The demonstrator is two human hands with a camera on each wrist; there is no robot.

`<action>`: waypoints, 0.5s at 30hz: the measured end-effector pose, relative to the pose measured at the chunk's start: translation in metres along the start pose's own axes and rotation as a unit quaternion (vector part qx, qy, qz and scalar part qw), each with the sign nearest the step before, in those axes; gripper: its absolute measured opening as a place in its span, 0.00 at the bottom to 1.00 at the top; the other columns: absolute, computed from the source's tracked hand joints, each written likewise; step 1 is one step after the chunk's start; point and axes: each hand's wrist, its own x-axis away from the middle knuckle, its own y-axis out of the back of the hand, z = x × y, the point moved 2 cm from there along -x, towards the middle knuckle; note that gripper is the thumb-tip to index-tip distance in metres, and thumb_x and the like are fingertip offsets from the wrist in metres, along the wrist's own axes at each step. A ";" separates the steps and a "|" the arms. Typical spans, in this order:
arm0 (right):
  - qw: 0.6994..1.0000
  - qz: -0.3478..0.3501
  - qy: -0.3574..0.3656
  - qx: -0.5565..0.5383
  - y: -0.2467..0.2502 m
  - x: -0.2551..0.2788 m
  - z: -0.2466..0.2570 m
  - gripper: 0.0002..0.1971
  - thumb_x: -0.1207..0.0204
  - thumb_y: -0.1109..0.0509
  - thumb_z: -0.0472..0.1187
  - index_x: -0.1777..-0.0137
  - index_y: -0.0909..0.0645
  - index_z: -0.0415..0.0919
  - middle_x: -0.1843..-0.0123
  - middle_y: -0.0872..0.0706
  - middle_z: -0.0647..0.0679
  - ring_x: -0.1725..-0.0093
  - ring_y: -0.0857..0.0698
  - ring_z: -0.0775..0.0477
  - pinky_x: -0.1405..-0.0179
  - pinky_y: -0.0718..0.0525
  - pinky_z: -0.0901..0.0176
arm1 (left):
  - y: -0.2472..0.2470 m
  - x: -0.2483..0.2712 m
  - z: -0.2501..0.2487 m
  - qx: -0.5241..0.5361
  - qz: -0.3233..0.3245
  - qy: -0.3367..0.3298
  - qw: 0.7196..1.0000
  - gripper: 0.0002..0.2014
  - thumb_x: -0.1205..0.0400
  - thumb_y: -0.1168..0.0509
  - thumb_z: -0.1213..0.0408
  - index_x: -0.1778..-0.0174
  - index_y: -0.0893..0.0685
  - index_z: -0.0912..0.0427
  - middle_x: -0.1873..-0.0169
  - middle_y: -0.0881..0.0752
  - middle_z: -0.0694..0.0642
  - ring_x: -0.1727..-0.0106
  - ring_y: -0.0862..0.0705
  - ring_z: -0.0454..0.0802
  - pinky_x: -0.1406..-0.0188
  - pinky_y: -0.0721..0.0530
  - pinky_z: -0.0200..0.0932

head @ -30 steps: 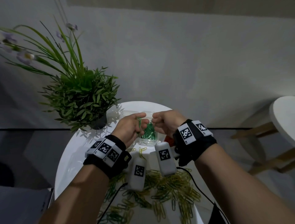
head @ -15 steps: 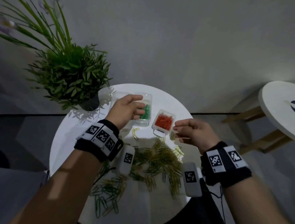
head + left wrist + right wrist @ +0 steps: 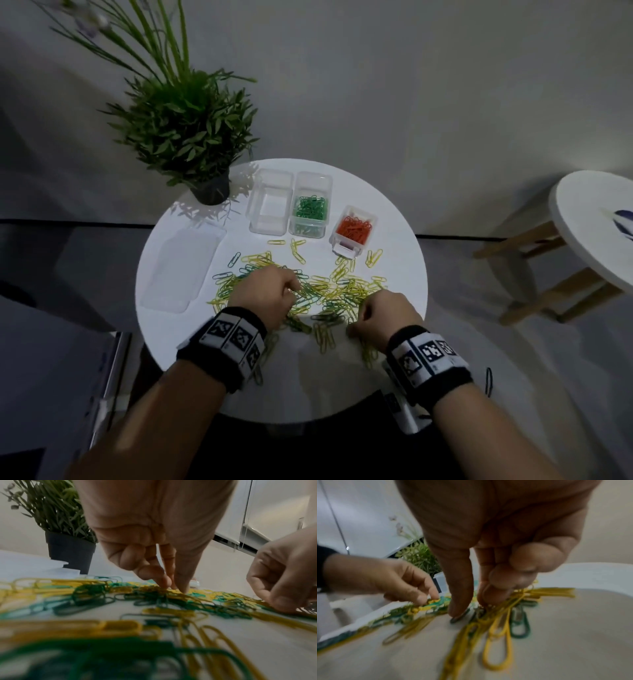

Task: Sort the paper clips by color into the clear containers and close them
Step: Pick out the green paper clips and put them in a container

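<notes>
While the orange container (image 3: 352, 229) and the green container (image 3: 310, 209) already hold sorted clips, the empty container (image 3: 270, 202) left of the green one waits, and all three stand uncovered. Most work remains: a mixed yellow-and-green pile (image 3: 329, 291) lies nearer the person than the green container. The left hand (image 3: 265, 294) pinches at clips in that pile; the right hand (image 3: 385, 317) pinches a dark green clip (image 3: 459, 616) at its near edge.
</notes>
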 end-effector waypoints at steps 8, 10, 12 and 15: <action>0.997 -0.020 0.020 0.076 -0.007 -0.004 0.024 0.07 0.35 0.28 0.35 0.57 0.16 0.42 0.54 0.14 0.45 0.54 0.15 0.41 0.60 0.17 0.58 | 0.027 -0.010 -0.007 -0.060 -0.022 -0.008 0.998 0.08 0.24 0.32 0.66 0.54 0.12 0.47 0.58 0.16 0.46 0.49 0.17 0.50 0.48 0.18 0.44; 0.997 -0.022 0.029 0.068 -0.007 -0.005 0.026 0.06 0.33 0.29 0.36 0.57 0.17 0.43 0.56 0.14 0.46 0.55 0.16 0.42 0.62 0.19 0.59 | 0.024 -0.010 -0.015 -0.070 -0.002 -0.031 0.997 0.07 0.24 0.32 0.65 0.58 0.12 0.49 0.59 0.15 0.44 0.50 0.16 0.49 0.49 0.17 0.44; 0.998 -0.038 0.033 0.027 -0.005 -0.005 0.023 0.03 0.31 0.32 0.37 0.59 0.18 0.43 0.60 0.15 0.47 0.58 0.16 0.43 0.62 0.17 0.57 | 0.017 -0.011 -0.021 -0.078 0.008 -0.044 0.996 0.08 0.24 0.32 0.65 0.56 0.12 0.47 0.56 0.14 0.45 0.49 0.15 0.49 0.48 0.16 0.45; 0.994 -0.076 0.031 -0.071 0.005 -0.004 0.014 0.05 0.29 0.35 0.35 0.64 0.20 0.42 0.67 0.16 0.50 0.63 0.18 0.49 0.67 0.20 0.62 | 0.016 -0.020 -0.016 -0.107 -0.012 -0.039 0.993 0.16 0.22 0.33 0.67 0.42 0.15 0.45 0.43 0.17 0.50 0.40 0.18 0.53 0.43 0.18 0.47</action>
